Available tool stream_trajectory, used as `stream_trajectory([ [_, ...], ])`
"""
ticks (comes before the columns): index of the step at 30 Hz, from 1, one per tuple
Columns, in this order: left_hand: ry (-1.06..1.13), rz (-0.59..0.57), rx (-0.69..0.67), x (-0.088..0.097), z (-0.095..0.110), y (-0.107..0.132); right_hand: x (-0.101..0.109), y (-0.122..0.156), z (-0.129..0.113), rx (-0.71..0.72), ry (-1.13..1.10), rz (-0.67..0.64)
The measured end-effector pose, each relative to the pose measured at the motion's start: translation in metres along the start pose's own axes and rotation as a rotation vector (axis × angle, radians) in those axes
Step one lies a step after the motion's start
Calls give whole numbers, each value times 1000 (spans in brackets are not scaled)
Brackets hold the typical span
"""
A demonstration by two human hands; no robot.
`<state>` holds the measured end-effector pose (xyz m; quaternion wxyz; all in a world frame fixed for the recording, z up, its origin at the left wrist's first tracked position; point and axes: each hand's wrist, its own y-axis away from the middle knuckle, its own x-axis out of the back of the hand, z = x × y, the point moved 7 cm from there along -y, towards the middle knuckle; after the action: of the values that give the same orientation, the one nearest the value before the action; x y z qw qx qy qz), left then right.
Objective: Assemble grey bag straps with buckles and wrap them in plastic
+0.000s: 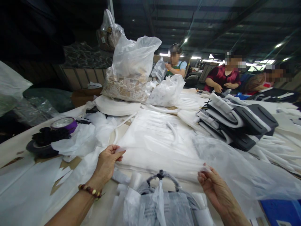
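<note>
My left hand (107,163) pinches the near left edge of a thin clear plastic bag (160,157) that lies over a stack of flat white bags (155,131). At the near right edge of the same bag my right hand (211,183) is closed in a pinch. The film is stretched between the two hands. A bead bracelet (90,190) is on my left wrist. Just in front of me lies a bagged grey item with a black handle (162,180).
A pile of black and white folded goods (237,121) sits at right. A large clear sack of small parts (129,72) and a white roll (116,106) stand behind. A purple tape roll (64,124) is at left. Three people work at the far side.
</note>
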<state>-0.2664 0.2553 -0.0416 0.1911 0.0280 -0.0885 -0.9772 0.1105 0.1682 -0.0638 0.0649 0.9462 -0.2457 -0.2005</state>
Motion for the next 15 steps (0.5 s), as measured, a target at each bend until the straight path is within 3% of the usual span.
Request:
stream_trajectory([
  [4,-340,-42,-223,-4,9,11,9,10,7,87,314,33],
  [9,-545,-125,-428,-9,15,30,21,20,9,178,878,-34],
  [13,-672,-193,-687,-6,14,51,33,26,13,176,1031,-77],
  [15,-689,-201,-751,-1,8,58,34,30,15,184,1027,-102],
])
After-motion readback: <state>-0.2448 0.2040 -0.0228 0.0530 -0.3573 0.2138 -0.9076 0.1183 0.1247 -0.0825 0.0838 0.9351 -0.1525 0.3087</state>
